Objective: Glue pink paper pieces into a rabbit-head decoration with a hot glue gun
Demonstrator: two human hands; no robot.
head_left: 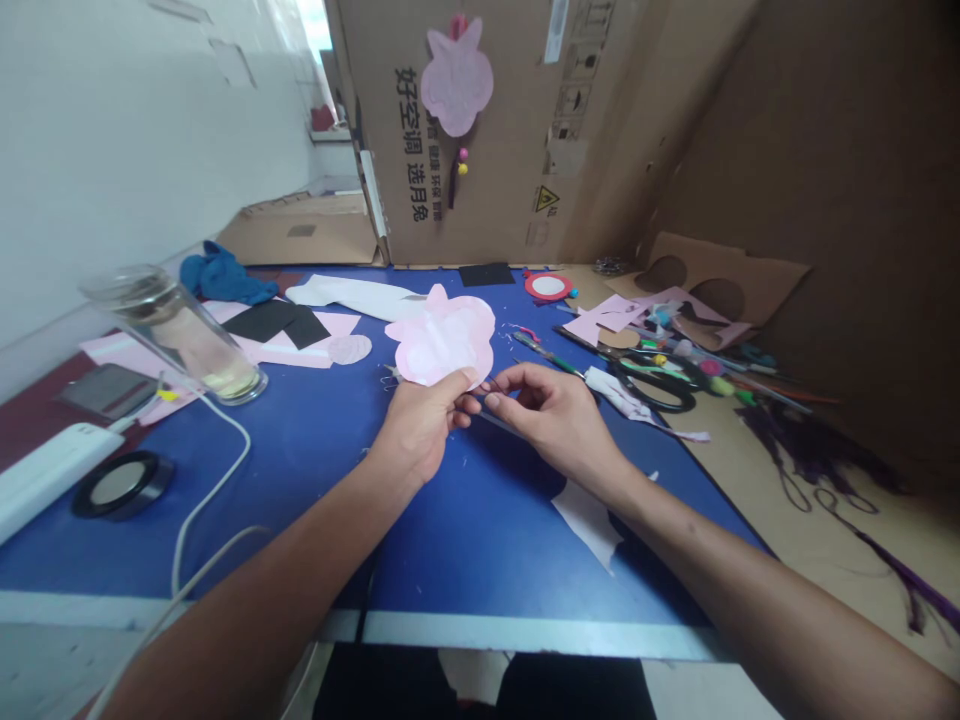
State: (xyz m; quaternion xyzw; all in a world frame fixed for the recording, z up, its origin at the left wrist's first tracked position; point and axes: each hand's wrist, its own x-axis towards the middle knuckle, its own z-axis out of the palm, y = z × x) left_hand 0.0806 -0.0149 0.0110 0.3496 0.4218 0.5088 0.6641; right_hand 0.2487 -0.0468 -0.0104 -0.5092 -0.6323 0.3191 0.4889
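My left hand [420, 425] pinches the near edge of a pink felt cutout [442, 335] with a paler patch on it, holding it up over the blue table [315, 480]. My right hand [551, 410] is just to its right, fingers pinched together on something thin, perhaps a needle or thread; I cannot make it out. The two hands' fingertips almost touch below the cutout.
A glass jar [184, 335] stands at left with a white cable [217, 470], a tape roll [120, 485] and a white power strip [45, 470]. Scissors [656, 385], felt scraps and beads lie at right. A cardboard wall [525, 130] carries a similar pink shape [456, 80].
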